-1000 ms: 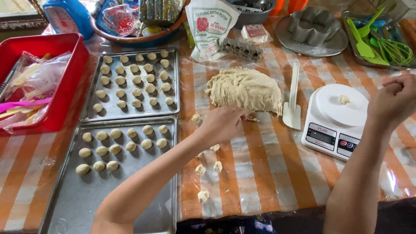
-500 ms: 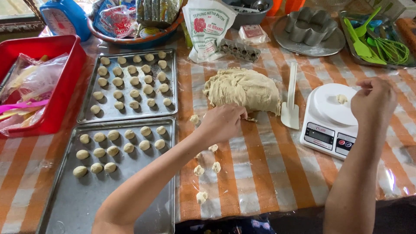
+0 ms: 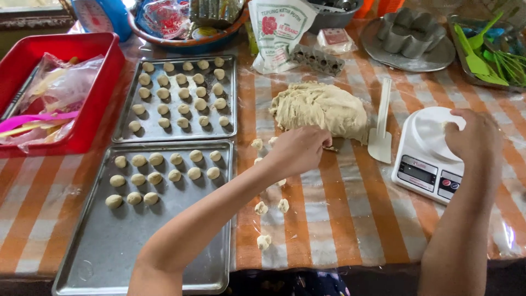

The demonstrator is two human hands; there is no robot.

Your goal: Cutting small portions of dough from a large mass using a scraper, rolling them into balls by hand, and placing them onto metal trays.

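Since the earlier frame the right hand (image 3: 474,137) had come down from mid-air onto the round platform of the white kitchen scale (image 3: 430,151) at right of centre, fingers curled over the platform though what they pinched could not be told, while the left hand (image 3: 298,151) stayed at the lower edge of the dough mass (image 3: 323,109) in the middle of the striped surface (image 3: 339,219), fingers bunched against it. At upper centre a white flour bag (image 3: 282,30) with a red flower and green lettering leaned behind the dough, a small pink-and-white packet (image 3: 335,39) lay to its right, and red-printed plastic wrappers (image 3: 164,16) filled a bowl (image 3: 186,43) at upper left of centre.
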